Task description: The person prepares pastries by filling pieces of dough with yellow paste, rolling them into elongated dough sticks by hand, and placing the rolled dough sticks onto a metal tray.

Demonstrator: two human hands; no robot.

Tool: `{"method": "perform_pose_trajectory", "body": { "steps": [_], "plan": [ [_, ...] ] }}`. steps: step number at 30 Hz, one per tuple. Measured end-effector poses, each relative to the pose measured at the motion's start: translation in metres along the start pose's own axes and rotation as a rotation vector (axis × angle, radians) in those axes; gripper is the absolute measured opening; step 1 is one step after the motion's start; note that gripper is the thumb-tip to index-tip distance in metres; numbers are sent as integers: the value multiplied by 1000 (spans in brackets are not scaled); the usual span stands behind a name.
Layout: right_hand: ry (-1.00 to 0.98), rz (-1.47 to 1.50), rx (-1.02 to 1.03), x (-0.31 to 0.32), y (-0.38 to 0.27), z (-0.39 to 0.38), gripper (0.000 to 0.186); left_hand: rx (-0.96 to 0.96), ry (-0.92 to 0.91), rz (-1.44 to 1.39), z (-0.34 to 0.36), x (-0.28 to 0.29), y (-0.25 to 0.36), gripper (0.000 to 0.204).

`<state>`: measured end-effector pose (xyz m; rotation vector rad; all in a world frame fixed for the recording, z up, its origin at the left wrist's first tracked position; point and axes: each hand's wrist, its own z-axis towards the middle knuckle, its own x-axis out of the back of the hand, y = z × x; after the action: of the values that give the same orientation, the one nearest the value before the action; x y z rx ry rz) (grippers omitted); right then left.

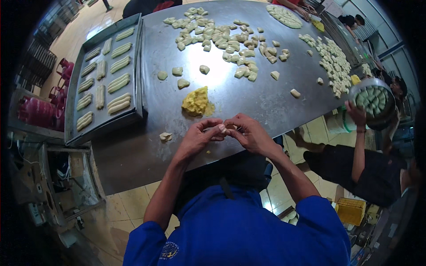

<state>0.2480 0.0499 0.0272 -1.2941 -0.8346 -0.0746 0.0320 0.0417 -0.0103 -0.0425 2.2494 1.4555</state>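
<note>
Above the near edge of the metal table, my left hand (207,134) and my right hand (248,134) meet at the fingertips. Both pinch a small piece of dough (231,127), mostly covered by the fingers. Just beyond them sits a crumbly yellow lump of filling (195,102). A single dough piece (165,137) lies to the left of my left hand. Farther off, a few loose pieces (177,71) rest on the table, and a large cluster of cut dough (217,36) spreads behind those.
A deep metal tray (141,66) with rows of ridged dough strips stands at the table's left. More dough pieces (335,64) are heaped at the right. Beside the table, a person (359,155) holds a round metal pan (386,116) of dough. Red gas cylinders (37,113) stand far left.
</note>
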Motion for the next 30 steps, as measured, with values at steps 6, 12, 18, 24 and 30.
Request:
{"method": "perform_pose_trajectory", "body": {
  "steps": [6,12,18,24,30],
  "plan": [
    [-99,165,-445,30,22,-8,27,77,-192,388,47,-16,2,28],
    [-125,-671,-496,41,81,17,56,-134,-9,1388,112,-30,-16,32],
    [-19,-345,-621,63,121,-7,67,-62,-26,1226,107,-25,-13,36],
    [-56,-314,-567,66,123,-10,64,-46,-46,1206,109,-25,-12,32],
    [-126,-347,-554,59,113,11,58,3,-112,1394,127,-34,0,50]
  ]
}}
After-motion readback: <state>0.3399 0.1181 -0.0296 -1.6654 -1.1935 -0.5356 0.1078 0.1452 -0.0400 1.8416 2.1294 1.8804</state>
